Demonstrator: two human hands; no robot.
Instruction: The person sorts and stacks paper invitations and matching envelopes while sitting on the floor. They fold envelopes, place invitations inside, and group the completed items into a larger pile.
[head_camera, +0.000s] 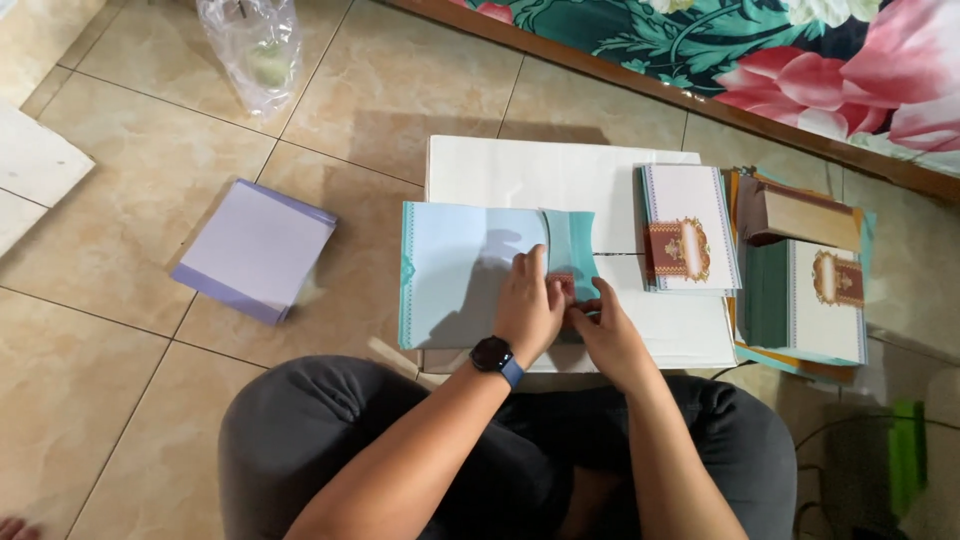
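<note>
Both hands press down on a teal card.
The left hand (528, 305) lies flat and the right hand (600, 325) pinches the small red seal (566, 287); the card (470, 275) could slide, leaving the seal crooked.

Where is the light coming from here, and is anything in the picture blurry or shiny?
Head view: the left hand casts a shadow up and left onto the pale blue card, so the light seems to come from lower right; the plastic bag shows soft glare; the tiled floor gleams faintly; edges look slightly soft.

Both hands cover the small red piece (566, 288) on the teal card (470, 275), and the plastic bag (252, 50) is cut off by the top edge.
</note>
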